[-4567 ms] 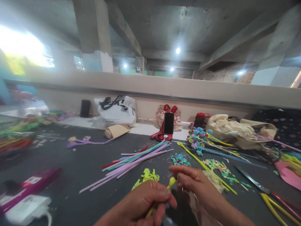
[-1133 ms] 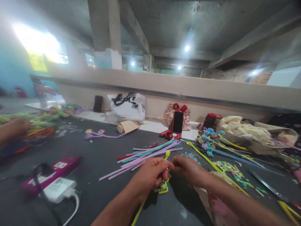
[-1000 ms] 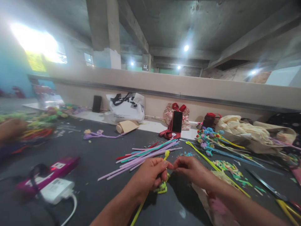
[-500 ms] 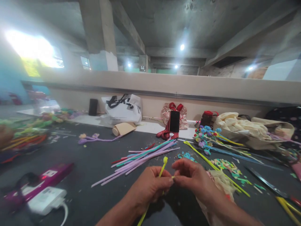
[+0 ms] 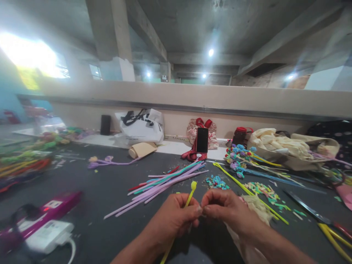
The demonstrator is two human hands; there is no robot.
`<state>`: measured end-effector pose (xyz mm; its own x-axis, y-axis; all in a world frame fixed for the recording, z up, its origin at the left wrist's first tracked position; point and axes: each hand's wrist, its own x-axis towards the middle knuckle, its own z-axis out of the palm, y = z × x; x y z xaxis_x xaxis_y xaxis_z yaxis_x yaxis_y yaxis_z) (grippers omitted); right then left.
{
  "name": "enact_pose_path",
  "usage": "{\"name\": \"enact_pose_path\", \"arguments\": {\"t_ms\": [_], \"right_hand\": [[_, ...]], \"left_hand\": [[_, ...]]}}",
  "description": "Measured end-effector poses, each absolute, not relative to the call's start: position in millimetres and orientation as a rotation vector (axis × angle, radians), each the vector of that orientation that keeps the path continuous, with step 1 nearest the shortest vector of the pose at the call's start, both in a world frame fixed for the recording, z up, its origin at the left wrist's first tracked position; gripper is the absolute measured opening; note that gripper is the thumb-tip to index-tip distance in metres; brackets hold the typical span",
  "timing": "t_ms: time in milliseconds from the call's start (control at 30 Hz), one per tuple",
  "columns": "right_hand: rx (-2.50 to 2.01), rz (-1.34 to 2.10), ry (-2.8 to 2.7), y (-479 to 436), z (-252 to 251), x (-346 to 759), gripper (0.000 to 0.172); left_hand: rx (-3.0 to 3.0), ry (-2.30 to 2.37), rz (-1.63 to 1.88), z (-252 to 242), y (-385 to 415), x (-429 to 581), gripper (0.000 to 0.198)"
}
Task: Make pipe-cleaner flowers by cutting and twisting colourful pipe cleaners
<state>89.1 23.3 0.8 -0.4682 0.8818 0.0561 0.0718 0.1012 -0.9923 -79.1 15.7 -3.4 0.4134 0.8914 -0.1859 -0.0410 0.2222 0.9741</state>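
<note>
- A thin yellow stem (image 5: 190,193), fuzzy like a pipe cleaner, stands nearly upright over the near edge of the table (image 5: 110,190), at its middle. Its rounded tip rises above the fingers, and its lower end runs down past the wrist.
- The left hand (image 5: 173,220) is closed around the stem, thumb pressed on top.
- The right hand (image 5: 225,211) is closed in a pinch, its fingertips touching the left thumb where the stem passes. What it pinches is too small to tell.
- The stem looks very light and soft on the outside, and probably bends easily and keeps a bend. The fuzz should grip well, not slip. A fingertip pinch close to the spot being worked seems the best hold, as a grip far along it would let it flop.
- Just beyond the hands lies a loose bundle of purple stems (image 5: 162,185) with some teal and red ones.
- To the right of the bundle are small cut bits (image 5: 217,182) in teal.
- Towards the far right edge lies a bunch of small flowers (image 5: 239,161) on stems.
- At the far edge a dark phone (image 5: 202,139) stands propped, with a white bag (image 5: 141,126) to its left.
- By the near left corner lie a magenta power strip (image 5: 55,205) and a white charger (image 5: 48,236).
</note>
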Motion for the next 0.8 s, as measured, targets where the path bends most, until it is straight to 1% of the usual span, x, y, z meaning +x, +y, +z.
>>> {"name": "enact_pose_path", "arguments": {"t_ms": [133, 267, 500, 667, 733, 800], "right_hand": [[-0.873, 1.661, -1.560, 23, -4, 94, 0.012], [-0.816, 1.836, -1.445, 24, -11, 96, 0.013], [-0.808, 1.911, -1.384, 27, -17, 95, 0.019], [-0.864, 1.698, -1.467, 27, -7, 91, 0.011], [-0.917, 1.510, -1.583, 25, -5, 88, 0.012], [-1.009, 1.217, -1.738, 23, -4, 85, 0.014]], "left_hand": [[1.261, 0.906, 0.820, -9, 18, -80, 0.025], [1.230, 0.874, 0.770, -10, 17, -79, 0.026], [1.183, 0.875, 0.745, -8, 15, -76, 0.025], [1.069, 0.929, 0.745, -3, 15, -74, 0.030], [1.029, 0.924, 0.708, -3, 16, -74, 0.030], [1.003, 0.940, 0.705, -5, 16, -75, 0.029]]}}
